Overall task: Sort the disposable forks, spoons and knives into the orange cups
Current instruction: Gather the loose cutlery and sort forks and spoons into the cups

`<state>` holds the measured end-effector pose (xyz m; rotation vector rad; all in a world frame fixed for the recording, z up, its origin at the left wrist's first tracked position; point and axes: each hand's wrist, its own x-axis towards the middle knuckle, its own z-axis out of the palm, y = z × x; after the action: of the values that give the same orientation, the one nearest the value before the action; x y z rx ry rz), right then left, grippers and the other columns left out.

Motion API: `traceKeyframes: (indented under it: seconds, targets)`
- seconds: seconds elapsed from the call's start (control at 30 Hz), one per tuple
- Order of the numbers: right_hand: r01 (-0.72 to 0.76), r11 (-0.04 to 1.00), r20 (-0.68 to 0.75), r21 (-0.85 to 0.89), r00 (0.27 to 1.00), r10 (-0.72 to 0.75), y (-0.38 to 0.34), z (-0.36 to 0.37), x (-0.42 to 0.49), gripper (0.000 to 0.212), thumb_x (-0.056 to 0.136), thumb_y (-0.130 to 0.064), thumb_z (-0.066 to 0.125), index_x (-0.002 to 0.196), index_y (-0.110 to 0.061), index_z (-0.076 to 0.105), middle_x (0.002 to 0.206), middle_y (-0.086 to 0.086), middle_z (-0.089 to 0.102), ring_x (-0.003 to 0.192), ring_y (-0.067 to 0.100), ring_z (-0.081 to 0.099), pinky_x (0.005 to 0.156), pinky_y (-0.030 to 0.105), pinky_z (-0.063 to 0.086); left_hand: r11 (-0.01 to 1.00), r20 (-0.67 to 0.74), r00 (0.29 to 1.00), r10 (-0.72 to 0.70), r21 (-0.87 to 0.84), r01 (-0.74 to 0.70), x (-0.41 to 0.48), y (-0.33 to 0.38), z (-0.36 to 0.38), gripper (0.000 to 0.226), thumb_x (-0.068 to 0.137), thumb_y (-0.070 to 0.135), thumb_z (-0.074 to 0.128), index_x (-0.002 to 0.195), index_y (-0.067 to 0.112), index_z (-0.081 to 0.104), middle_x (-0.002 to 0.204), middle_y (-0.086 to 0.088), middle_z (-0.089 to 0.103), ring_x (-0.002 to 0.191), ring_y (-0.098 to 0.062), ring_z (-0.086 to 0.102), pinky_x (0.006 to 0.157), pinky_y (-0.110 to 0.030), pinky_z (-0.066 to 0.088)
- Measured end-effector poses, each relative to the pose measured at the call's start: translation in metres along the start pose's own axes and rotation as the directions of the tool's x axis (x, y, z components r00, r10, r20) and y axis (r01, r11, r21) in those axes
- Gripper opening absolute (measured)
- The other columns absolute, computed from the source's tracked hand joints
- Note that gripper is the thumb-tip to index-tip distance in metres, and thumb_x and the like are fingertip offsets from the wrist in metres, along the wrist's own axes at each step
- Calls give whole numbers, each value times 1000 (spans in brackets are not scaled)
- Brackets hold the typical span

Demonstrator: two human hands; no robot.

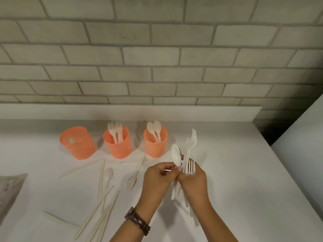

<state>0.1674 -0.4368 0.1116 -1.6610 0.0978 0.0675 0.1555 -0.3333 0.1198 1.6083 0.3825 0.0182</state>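
The orange cups [118, 145] beyond the left hand [157, 177] look ribbed and matt. Its spoon [175, 154] and the right hand's [194, 182] forks [190, 166] are smooth plastic.

The white worktop [236, 172] carries three orange cups in a row near its back edge: left cup [77, 143], middle cup [117, 143], right cup [155, 142]. In front of them lie a loose spoon [108, 173], a fork [133, 179] and several scattered knives [103, 212]. A grey flat thing [10, 187] lies at the left edge.
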Motion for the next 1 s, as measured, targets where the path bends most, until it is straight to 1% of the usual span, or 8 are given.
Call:
traceKeyframes:
  seconds: [0.1,0.2,0.4,0.6,0.7,0.87,0.9,1.0]
  targets:
    - [98,992,35,-80,995,-95,-1,9,-2,38,82,1,63,81,-37,59,70,-14,68,70,-5,64,59,8,47,1000,-15,1000,16,12,-16,-2,1,-6,31,76,12,74,56,36,73,66,9,73,65,-4,67,74,-29,54]
    - [140,985,63,-104,989,-134,-4,20,-3,39,84,-4,65,84,-42,57,76,-27,67,76,-7,63,63,6,46,998,-84,995,53,-19,-55,3,3,-13,24,76,9,73,60,27,75,68,3,74,66,-7,67,72,-24,52]
    - [97,991,72,-89,993,-91,-8,24,-2,44,80,-7,71,88,-47,54,83,-23,65,79,-16,61,68,3,45,983,-175,975,140,-95,-158,19,16,-26,16,82,13,68,70,24,72,70,4,73,69,-9,68,66,-17,52]
    - [-133,966,72,224,990,120,1,1,-2,38,77,-1,73,104,-27,70,97,-12,74,82,2,69,67,10,49,893,-327,927,185,-337,-298,64,68,-60,14,88,8,60,77,12,66,58,7,69,59,-5,66,58,-18,55]
    - [-211,901,116,379,977,180,3,-10,1,37,77,5,70,106,-18,70,102,-8,74,80,4,69,73,18,50,896,-348,890,294,-224,-384,82,74,-63,13,86,10,64,76,16,68,64,8,69,65,-9,66,64,-22,56]
    - [-209,874,131,439,977,167,3,-19,6,38,72,3,74,103,-19,73,85,-4,70,68,9,62,74,27,45,941,-328,887,325,19,-338,113,49,-51,9,84,16,67,78,23,68,74,4,70,79,-21,69,78,-36,56]
    - [-206,874,129,439,978,166,3,-19,6,37,74,4,73,103,-20,73,86,-4,69,69,9,62,75,27,45,950,-305,901,309,55,-307,118,43,-48,3,83,16,67,84,18,69,78,0,70,83,-25,69,77,-34,55]
    - [-196,872,125,448,980,155,5,-20,6,38,77,5,68,108,-18,70,90,-3,69,75,8,64,76,23,47,958,-233,942,240,217,-190,126,24,-43,24,83,12,68,105,2,67,95,-11,70,91,-25,66,66,-15,46]
